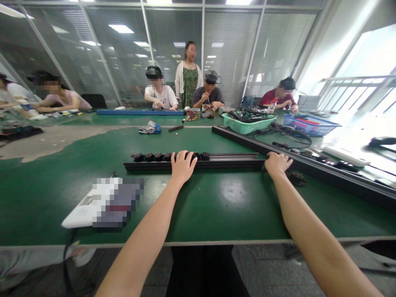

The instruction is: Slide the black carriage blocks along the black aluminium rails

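Note:
A long black rail (230, 164) lies crosswise on the green table in front of me. Several small black round parts (159, 156) sit in a row along its left half, while a bare grey channel (232, 157) shows on its right half. My left hand (183, 166) is laid over the rail near its middle, fingers bent across the round parts and gripping it. At the rail's right end, my right hand (277, 164) touches it on the thumb side, with its other fingers apart. Dark small parts (296, 178) lie just beside that hand.
A longer black rail (334, 168) runs diagonally on the right. Behind stand a green basket (247, 126) of black items and a blue basket (312, 127). A white and dark pouch-like item (83, 210) lies at left, a crumpled cloth (150, 128) further back. Several people sit across.

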`<control>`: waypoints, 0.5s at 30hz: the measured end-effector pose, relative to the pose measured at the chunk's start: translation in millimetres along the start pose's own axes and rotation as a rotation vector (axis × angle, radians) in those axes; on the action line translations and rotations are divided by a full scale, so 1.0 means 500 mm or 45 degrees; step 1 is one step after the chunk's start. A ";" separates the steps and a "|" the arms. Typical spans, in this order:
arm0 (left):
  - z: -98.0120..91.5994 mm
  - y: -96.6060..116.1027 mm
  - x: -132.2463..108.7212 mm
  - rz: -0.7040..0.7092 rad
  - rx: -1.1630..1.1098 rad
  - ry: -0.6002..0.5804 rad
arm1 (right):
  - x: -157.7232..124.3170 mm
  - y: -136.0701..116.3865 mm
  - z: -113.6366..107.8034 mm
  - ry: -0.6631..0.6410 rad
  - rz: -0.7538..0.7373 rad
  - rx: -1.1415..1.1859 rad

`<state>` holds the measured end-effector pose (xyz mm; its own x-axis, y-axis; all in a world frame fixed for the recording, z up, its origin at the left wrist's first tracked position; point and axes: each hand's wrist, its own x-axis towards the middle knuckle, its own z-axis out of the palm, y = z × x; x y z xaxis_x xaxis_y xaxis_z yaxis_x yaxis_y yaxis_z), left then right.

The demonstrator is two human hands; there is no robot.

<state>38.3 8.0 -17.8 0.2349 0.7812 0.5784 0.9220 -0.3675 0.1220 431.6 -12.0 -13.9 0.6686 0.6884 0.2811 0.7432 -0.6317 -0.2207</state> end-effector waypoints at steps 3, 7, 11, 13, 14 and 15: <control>0.001 -0.001 0.000 -0.002 -0.005 0.001 | 0.004 -0.006 0.001 0.016 0.056 -0.069; -0.001 0.000 0.000 -0.008 -0.010 -0.002 | 0.009 -0.014 -0.008 0.024 0.120 -0.115; -0.003 0.001 0.000 -0.010 -0.031 -0.005 | 0.005 -0.018 -0.020 -0.027 0.162 -0.169; -0.004 0.002 0.000 -0.013 -0.039 -0.010 | 0.000 -0.021 -0.027 -0.066 0.142 -0.212; -0.004 0.002 0.000 -0.014 -0.039 -0.012 | -0.003 -0.023 -0.031 -0.078 0.119 -0.227; -0.005 0.003 0.000 -0.015 -0.037 -0.012 | -0.008 -0.027 -0.035 -0.076 0.089 -0.234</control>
<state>38.9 6.5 -15.7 0.2269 0.7906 0.5688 0.9154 -0.3726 0.1527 418.7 -12.5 4.4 0.7226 0.6574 0.2137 0.6816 -0.7291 -0.0616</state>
